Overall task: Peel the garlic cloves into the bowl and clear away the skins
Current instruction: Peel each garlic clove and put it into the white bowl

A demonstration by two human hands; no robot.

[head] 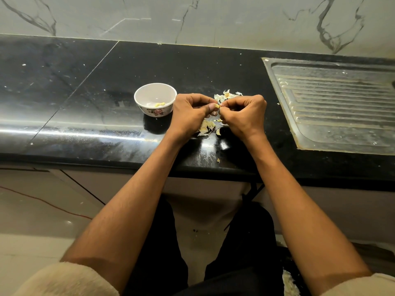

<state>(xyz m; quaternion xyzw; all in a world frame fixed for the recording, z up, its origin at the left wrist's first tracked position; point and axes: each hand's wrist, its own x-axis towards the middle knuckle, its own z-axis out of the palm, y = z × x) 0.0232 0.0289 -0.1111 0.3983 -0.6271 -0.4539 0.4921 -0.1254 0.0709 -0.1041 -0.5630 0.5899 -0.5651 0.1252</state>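
- Table [89, 86]: black polished stone, glossy, speckled with pale crumbs. Risk: smooth top lets a dropped clove skid off the near edge.
- Drainboard [333, 103]: ribbed steel, dull, set into the right of the table. Stray skins could lodge in its grooves.
- Bowl [155, 99]: small, round, white with floral print, left of the hands; a few peeled yellowish pieces inside.
- Left hand [190, 113] and right hand [243, 114]: fingers of both curled, pinching one garlic clove [217, 106] between them, above the table just right of the bowl. Clove small and slick; it may slip out.
- Skins [226, 95]: papery, pale flakes, heaped far of and beneath the hands; light enough to scatter to the floor.
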